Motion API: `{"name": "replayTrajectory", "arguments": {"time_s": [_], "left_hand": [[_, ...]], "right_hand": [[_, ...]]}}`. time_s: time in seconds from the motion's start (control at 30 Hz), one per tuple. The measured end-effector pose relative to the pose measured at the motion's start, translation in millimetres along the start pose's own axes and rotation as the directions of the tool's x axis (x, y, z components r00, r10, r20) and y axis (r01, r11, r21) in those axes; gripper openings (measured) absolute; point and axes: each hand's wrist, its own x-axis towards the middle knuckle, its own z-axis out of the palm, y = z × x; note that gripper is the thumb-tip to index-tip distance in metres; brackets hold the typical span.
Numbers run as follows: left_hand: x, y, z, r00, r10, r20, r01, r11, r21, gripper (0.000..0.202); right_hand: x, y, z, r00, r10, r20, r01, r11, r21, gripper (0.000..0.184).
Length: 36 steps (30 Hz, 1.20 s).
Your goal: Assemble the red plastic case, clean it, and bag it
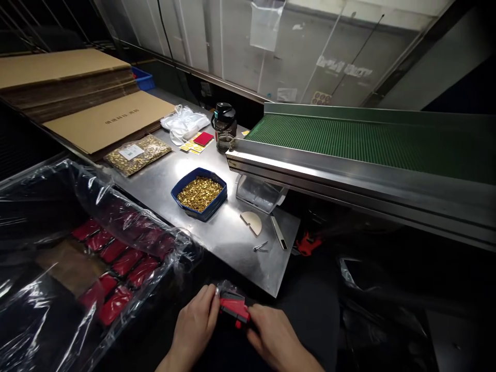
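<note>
Low in front of me, just off the table's near edge, a small red and dark grey plastic piece [235, 306] sits between my hands. My left hand [198, 316] is closed at its left end, where some crumpled clear plastic film [227, 287] shows. The right hand [273, 330] has its fingers curled round the right end, by a small red knob. What the piece is I cannot make out. On the table nearby lie a small metal tool [260, 248], a cream half-round disc [251, 223] and a white-handled flat tool [278, 232].
A blue tray [212, 207] of small brass-coloured parts stands on the metal table [232, 258]. Left is a film-lined bin [182, 243] with several red bagged items [126, 262]. Behind are cardboard [112, 116], a bag of parts [137, 155] and a bottle [225, 126]. A green conveyor [349, 139] runs right.
</note>
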Motion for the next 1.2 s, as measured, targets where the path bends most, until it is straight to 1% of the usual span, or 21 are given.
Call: {"name": "replayTrajectory", "arguments": {"time_s": [0.1,0.17,0.23,0.3,0.37,0.4,0.5,0.57,0.6,0.63,0.7,0.77,0.83,0.9,0.93,1.0,1.03,1.07,1.1,1.13,1.2], "left_hand": [[7.0,5.4,2.6,0.988,0.155,-0.016,-0.151,0.978,0.144,0.026],[10.6,7.3,3.4,0.972,0.235,-0.012,-0.228,0.952,0.205,0.025],[10.6,9.2,2.5,0.959,0.284,-0.014,-0.272,0.93,0.245,0.026],[6.8,12.7,0.8,0.941,0.335,-0.043,-0.311,0.908,0.28,0.024],[0.4,19.8,-0.3,0.906,0.415,-0.086,-0.375,0.88,0.292,0.019],[-3.2,24.8,-0.4,0.88,0.464,-0.103,-0.42,0.861,0.285,0.02],[-12.7,43.8,1.5,0.78,0.617,-0.103,-0.583,0.776,0.241,0.028],[-16.2,55.7,3.9,0.711,0.699,-0.076,-0.669,0.706,0.233,0.031],[-16.8,60.5,4.8,0.687,0.724,-0.056,-0.698,0.679,0.227,0.031],[-16.5,64.3,4.9,0.677,0.735,-0.031,-0.715,0.668,0.209,0.031],[-13.5,69.3,1.6,0.699,0.714,0.039,-0.713,0.69,0.129,0.03],[-8.1,71.6,-6.8,0.751,0.649,0.122,-0.656,0.755,0.026,0.028],[-1.9,71.4,-17.6,0.791,0.574,0.211,-0.566,0.818,-0.104,0.026],[3.7,68.8,-24.6,0.795,0.5,0.345,-0.406,0.859,-0.31,0.036],[5.7,66.6,-24.8,0.783,0.466,0.411,-0.285,0.857,-0.429,0.046],[7.9,61.1,-16.9,0.779,0.389,0.491,-0.003,0.786,-0.618,0.062],[7.9,58.0,-9.7,0.802,0.337,0.494,0.112,0.727,-0.677,0.068],[7.3,55.0,-1.2,0.839,0.269,0.473,0.196,0.661,-0.724,0.072],[6.0,52.1,7.6,0.875,0.188,0.447,0.262,0.592,-0.763,0.075],[4.2,49.3,15.8,0.897,0.097,0.431,0.323,0.522,-0.79,0.077],[-1.1,43.8,27.9,0.9,-0.067,0.43,0.42,0.392,-0.818,0.081]], "right_hand": [[5.9,-8.7,-4.6,0.998,0.017,0.062,-0.006,0.984,-0.179,0.025],[4.8,-11.4,-8.9,0.998,0.04,0.047,-0.028,0.974,-0.225,0.024],[0.0,-9.7,-10.4,0.997,0.063,-0.045,-0.071,0.976,-0.207,0.021],[-5.9,-5.2,-8.1,0.981,0.071,-0.181,-0.098,0.984,-0.146,0.018],[-9.9,-1.7,-3.7,0.957,0.06,-0.285,-0.095,0.989,-0.113,0.017],[-10.5,-1.3,-1.8,0.953,0.045,-0.3,-0.087,0.988,-0.127,0.017],[-7.8,-6.4,-2.4,0.978,-0.047,-0.205,-0.007,0.966,-0.259,0.018],[-5.4,-12.1,-9.5,0.988,-0.101,-0.116,0.055,0.938,-0.342,0.019],[-5.2,-14.4,-14.6,0.988,-0.124,-0.086,0.085,0.929,-0.361,0.018],[-6.1,-15.9,-20.4,0.987,-0.145,-0.065,0.112,0.924,-0.366,0.017],[-11.4,-15.9,-33.1,0.983,-0.178,-0.04,0.154,0.926,-0.344,0.015],[-20.1,-11.9,-46.4,0.981,-0.193,-0.032,0.177,0.947,-0.27,0.015],[-28.5,-4.4,-59.9,0.984,-0.178,-0.019,0.175,0.98,-0.098,0.013],[-33.3,5.8,-71.6,0.985,-0.164,0.062,0.149,0.97,0.194,0.018],[-33.9,11.4,-75.7,0.978,-0.169,0.119,0.116,0.925,0.362,0.021],[-32.7,22.2,-78.0,0.962,-0.2,0.185,0.032,0.758,0.651,0.034],[-31.7,26.8,-75.9,0.959,-0.215,0.184,0.004,0.661,0.751,0.043],[-31.1,30.5,-71.7,0.962,-0.217,0.167,-0.01,0.584,0.812,0.052],[-31.2,33.2,-66.0,0.968,-0.205,0.142,-0.008,0.543,0.84,0.058],[-32.2,34.7,-59.2,0.974,-0.196,0.118,0.007,0.541,0.841,0.058],[-37.1,35.1,-45.3,0.984,-0.163,0.069,0.045,0.606,0.794,0.042]]}}
